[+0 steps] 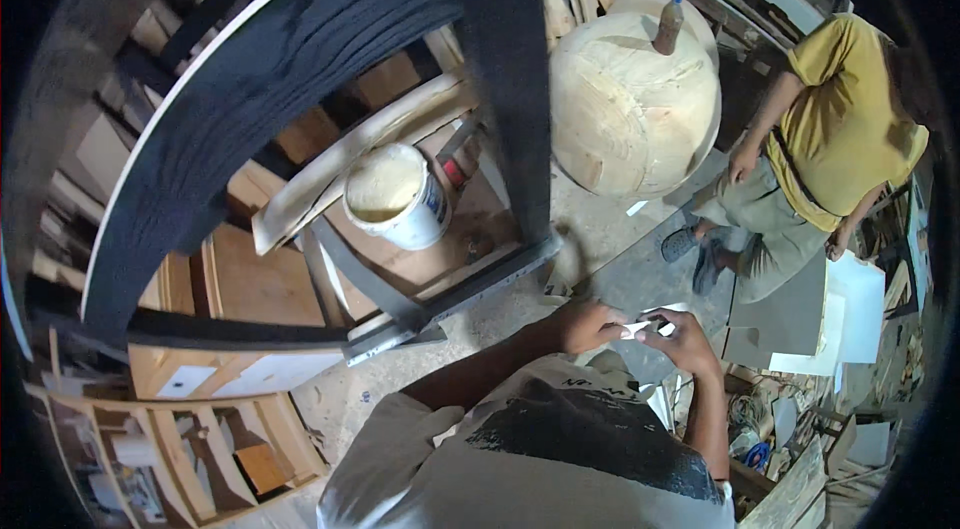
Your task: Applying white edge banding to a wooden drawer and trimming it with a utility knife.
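Observation:
Close in front of my chest, my left hand and my right hand are brought together, fingers bent in a pinch. Between them is a small white piece, thin and perhaps folded paper, partly covered by the fingers. Its exact kind is too small to make out. Both hands are above the grey floor, just right of a large black frame.
Inside the frame stands a white bucket. Ahead, a bottle rests on a large round pale form. A person in a yellow shirt sits at the right, near white boards. Wooden shelving lies lower left.

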### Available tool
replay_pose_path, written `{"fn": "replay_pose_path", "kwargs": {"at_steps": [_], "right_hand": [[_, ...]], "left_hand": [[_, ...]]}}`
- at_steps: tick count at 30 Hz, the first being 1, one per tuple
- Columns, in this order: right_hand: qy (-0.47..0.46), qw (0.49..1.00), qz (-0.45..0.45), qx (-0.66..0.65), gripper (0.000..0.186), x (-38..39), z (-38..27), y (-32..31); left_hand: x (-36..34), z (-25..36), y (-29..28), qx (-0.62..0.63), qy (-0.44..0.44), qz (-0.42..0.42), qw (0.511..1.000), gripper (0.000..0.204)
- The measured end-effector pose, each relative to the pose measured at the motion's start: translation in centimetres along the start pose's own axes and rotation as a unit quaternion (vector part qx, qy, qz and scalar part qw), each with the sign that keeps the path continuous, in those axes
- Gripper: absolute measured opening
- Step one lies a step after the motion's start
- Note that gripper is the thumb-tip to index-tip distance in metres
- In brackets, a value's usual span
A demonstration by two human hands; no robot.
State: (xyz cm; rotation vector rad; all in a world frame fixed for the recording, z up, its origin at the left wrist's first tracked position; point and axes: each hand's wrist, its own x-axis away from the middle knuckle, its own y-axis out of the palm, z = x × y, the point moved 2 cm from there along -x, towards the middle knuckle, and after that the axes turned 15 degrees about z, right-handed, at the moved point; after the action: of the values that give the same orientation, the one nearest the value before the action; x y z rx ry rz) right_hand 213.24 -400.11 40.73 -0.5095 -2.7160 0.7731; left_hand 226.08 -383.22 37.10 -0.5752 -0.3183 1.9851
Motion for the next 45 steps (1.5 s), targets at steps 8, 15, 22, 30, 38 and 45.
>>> {"fn": "replay_pose_path", "kwargs": {"at_steps": [8,15,22,30,38,45], "right_hand": [[-0.052,0.987,0.100,0.117,0.023,-12.7,1.8,-9.8],[-0.130,0.914,0.347,0.162,0.022,-26.5,2.1,-19.9],[-0.051,0.866,0.438,0.234,0.019,-39.8,3.3,-30.0],[0.015,0.840,0.522,0.146,0.020,-46.2,10.1,-42.6],[0.099,0.900,0.425,0.008,0.027,-43.7,14.0,-46.5],[0.126,0.861,0.488,-0.070,0.028,-40.9,17.8,-50.5]], "left_hand": [[-3.1,-8.7,-1.4,-0.030,-0.199,0.056,0.978,0.022],[-10.5,-15.9,-0.9,-0.029,-0.312,0.100,0.944,0.031],[-20.3,-20.0,-0.5,0.023,-0.337,0.180,0.924,0.019],[-33.6,-27.0,-2.0,0.132,-0.395,0.146,0.897,0.021],[-68.9,-11.9,0.9,0.092,0.052,0.055,0.993,0.035],[-83.3,-5.4,15.3,-0.046,0.351,-0.205,0.912,0.035]]}}
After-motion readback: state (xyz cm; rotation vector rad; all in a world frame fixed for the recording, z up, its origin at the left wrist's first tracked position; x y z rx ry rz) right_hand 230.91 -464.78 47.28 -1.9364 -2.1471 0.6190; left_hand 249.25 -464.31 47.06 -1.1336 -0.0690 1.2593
